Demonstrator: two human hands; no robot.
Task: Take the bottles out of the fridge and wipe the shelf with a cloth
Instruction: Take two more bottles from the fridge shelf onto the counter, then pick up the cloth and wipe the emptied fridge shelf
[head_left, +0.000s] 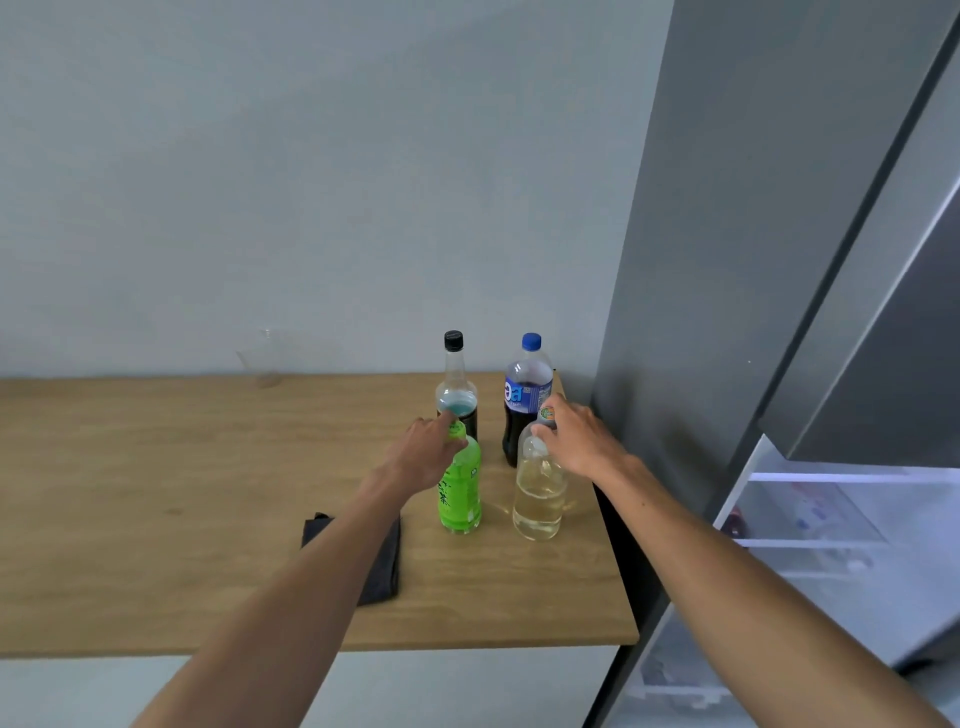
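Several bottles stand upright near the right end of the wooden table (156, 467). My left hand (428, 449) grips the top of a green bottle (460, 493). My right hand (579, 434) grips the neck of a clear bottle of pale yellow liquid (537, 499). Behind them stand a black-capped bottle with blue liquid (456, 387) and a blue-capped dark cola bottle (525, 395). A dark folded cloth (384, 566) lies on the table, partly under my left forearm. The fridge (727, 260) is to the right, its white shelves (831, 519) showing.
A clear plastic cup (265, 361) stands at the back of the table by the wall. The fridge side panel rises right beside the table's right edge. A small dark red item (735, 522) sits on a fridge shelf.
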